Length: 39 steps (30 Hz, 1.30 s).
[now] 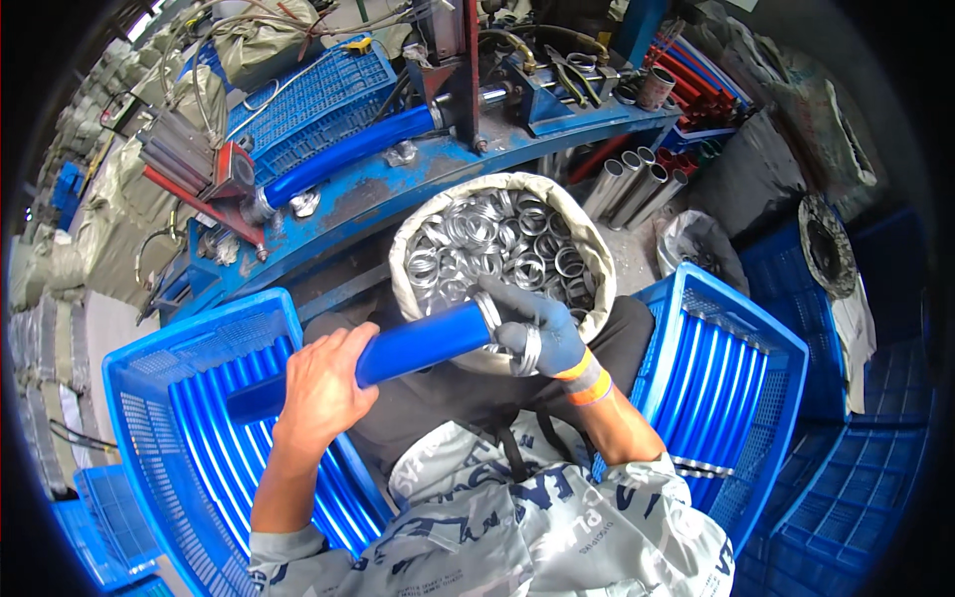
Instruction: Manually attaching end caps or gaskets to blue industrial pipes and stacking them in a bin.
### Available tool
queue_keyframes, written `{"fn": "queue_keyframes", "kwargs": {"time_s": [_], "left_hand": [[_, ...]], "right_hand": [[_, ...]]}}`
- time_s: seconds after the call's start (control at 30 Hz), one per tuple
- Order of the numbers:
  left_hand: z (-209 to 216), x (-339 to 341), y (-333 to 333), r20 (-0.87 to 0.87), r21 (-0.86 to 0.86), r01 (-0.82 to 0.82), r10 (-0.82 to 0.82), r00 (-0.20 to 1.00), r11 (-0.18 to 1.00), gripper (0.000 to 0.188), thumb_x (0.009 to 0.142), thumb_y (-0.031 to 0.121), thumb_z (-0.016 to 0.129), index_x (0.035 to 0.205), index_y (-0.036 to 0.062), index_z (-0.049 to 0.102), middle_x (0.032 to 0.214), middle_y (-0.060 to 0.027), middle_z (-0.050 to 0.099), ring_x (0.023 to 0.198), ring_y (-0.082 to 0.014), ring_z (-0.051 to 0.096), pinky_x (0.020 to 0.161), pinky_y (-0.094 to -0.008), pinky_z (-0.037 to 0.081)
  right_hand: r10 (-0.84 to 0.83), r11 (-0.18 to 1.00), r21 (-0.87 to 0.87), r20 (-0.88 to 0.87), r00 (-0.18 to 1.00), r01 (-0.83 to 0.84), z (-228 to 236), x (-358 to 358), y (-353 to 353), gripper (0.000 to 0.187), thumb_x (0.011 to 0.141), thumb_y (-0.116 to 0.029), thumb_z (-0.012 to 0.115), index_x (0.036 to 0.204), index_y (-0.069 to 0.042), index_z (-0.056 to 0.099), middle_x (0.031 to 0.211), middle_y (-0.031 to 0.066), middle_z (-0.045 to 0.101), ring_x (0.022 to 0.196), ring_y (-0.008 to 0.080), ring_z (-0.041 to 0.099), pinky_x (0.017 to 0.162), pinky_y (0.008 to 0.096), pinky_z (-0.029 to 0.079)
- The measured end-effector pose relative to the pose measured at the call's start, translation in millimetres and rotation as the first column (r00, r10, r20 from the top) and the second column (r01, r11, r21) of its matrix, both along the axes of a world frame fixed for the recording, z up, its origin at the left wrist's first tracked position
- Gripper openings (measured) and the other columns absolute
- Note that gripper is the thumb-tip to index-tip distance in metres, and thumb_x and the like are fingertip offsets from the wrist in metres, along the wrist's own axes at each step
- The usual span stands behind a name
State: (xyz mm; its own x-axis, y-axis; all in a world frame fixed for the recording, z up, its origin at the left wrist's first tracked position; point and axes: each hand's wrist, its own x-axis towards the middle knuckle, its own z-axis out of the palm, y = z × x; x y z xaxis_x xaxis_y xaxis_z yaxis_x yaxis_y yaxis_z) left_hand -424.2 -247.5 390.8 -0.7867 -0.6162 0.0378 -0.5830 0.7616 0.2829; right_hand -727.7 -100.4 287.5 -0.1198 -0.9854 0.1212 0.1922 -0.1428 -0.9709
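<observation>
My bare left hand is wrapped round a blue tube, which slants across my lap with its right end raised. At that end my gloved right hand grips a silver metal ring against the tube's mouth; whether the ring is fully seated I cannot tell. More rings hang about the fingers of the grey glove. Just beyond the tube stands a round sack-lined tub heaped with loose silver rings.
A blue crate of blue tubes stands at my left, another crate at my right. Ahead is a blue metal bench with a blue tube clamped on it. Bare metal pipes stand beyond the tub.
</observation>
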Motion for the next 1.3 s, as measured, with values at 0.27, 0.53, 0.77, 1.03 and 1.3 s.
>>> {"fn": "queue_keyframes", "kwargs": {"time_s": [0.27,0.53,0.77,1.03,1.3], "left_hand": [[-22.2,4.7,-10.6,-0.403,0.457,-0.180,0.383,0.831,0.871,0.056,0.085,0.007,0.091,0.135,0.0022,0.068,0.110,-0.0061,0.075,0.095,-0.0189,0.072,0.090,-0.0363,0.059],[-79.2,17.9,15.6,-0.483,0.785,0.430,0.875,-0.027,0.446,0.058,0.111,0.045,0.074,0.153,0.0089,0.060,0.140,-0.0198,0.074,0.131,-0.0372,0.072,0.109,-0.0572,0.063],[-95.1,3.5,36.1,-0.467,0.807,0.404,0.884,-0.007,0.430,0.061,0.112,0.049,0.072,0.157,0.0090,0.059,0.145,-0.0167,0.074,0.138,-0.0335,0.071,0.116,-0.0529,0.059],[-103.1,14.1,28.6,-0.465,0.821,0.354,0.884,-0.039,0.448,0.061,0.110,0.046,0.076,0.154,0.0070,0.059,0.143,-0.0176,0.073,0.136,-0.0340,0.072,0.112,-0.0539,0.063],[-127.6,44.0,-1.7,-0.435,0.817,0.381,0.897,-0.085,0.432,0.064,0.112,0.049,0.072,0.156,0.0052,0.058,0.153,-0.0172,0.068,0.140,-0.0331,0.068,0.119,-0.0536,0.057]], "right_hand": [[-0.271,0.923,0.254,-0.108,0.957,0.290,-74.9,-41.6,-8.7,0.034,0.115,-0.026,0.070,0.135,0.002,0.075,0.119,0.0080,0.082,0.095,0.0168,0.079,0.082,0.0300,0.065],[-0.104,0.988,0.157,0.655,0.748,0.000,-47.3,-13.0,9.0,0.053,0.114,-0.038,0.071,0.152,-0.002,0.069,0.133,0.0073,0.077,0.128,0.0212,0.074,0.103,0.0381,0.064],[-0.149,0.987,0.113,0.342,0.928,0.117,-24.1,-1.1,-0.5,0.056,0.097,-0.001,0.080,0.152,-0.001,0.066,0.145,0.0070,0.072,0.124,0.0139,0.070,0.107,0.0326,0.060],[-0.091,0.986,0.161,0.370,0.924,0.032,-14.1,9.8,-6.0,0.079,0.095,0.002,0.086,0.165,0.009,0.050,0.148,0.0174,0.072,0.134,0.0220,0.070,0.116,0.0374,0.056],[0.112,0.951,0.250,0.274,0.955,-0.183,15.1,9.9,-71.6,0.072,0.097,-0.004,0.088,0.162,0.003,0.059,0.132,0.0099,0.079,0.119,0.0132,0.073,0.103,0.0290,0.060]]}}
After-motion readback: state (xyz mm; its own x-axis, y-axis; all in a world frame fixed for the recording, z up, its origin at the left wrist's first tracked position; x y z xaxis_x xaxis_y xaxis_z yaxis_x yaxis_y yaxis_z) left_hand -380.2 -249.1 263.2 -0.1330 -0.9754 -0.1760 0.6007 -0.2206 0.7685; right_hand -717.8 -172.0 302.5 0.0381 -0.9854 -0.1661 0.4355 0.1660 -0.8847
